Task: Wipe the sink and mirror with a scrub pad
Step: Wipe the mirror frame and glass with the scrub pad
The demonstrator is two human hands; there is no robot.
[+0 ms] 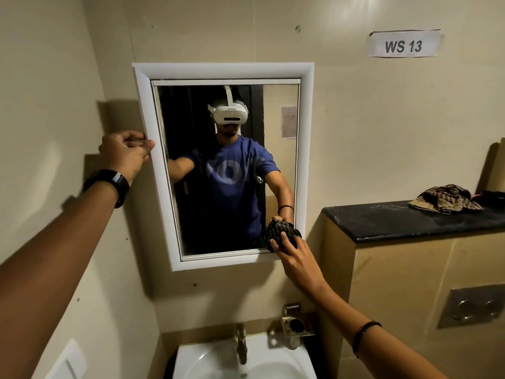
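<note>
We see the white-framed mirror [218, 165] hanging upright on the wall, a dark crumpled scrub pad [281, 233] pressed against its lower right corner, the white sink [276, 362] below.

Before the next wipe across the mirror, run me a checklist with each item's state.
1. Right hand grips the pad: ok.
2. Pad against the mirror at its lower right corner: ok.
3. Left hand steadies the frame at its left edge: ok.
4. Glass above the pad free of things in the way: ok.
5. Glass already clean: cannot tell.
6. Tap shut off: cannot tell.
</note>
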